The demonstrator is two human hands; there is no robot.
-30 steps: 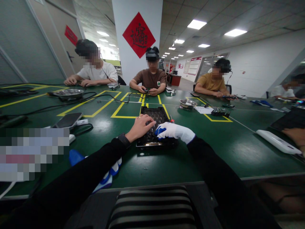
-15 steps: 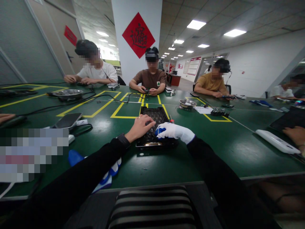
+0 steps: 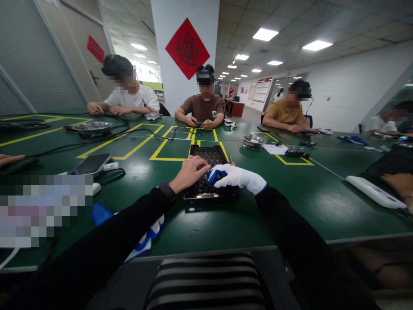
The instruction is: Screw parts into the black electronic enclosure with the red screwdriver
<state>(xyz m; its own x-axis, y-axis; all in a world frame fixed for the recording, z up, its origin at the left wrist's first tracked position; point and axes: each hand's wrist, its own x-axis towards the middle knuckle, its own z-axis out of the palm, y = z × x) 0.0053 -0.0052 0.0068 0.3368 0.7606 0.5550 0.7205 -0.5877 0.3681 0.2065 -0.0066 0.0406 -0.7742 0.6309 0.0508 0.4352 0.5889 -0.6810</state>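
The gloved right hand [image 3: 231, 175] has lifted slightly at three o'clock on the black tray [image 3: 202, 184], fingers curled; the bare left hand [image 3: 191, 172] stays at nine, fingers bent. Whether either pinches anything is unclear. The tray lies at twelve on the bench [image 3: 290, 215].

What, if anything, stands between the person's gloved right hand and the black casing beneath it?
Nothing visible: the gloved right hand is over the near part of the black casing. The bare left hand reaches over its left edge, alongside, not between.
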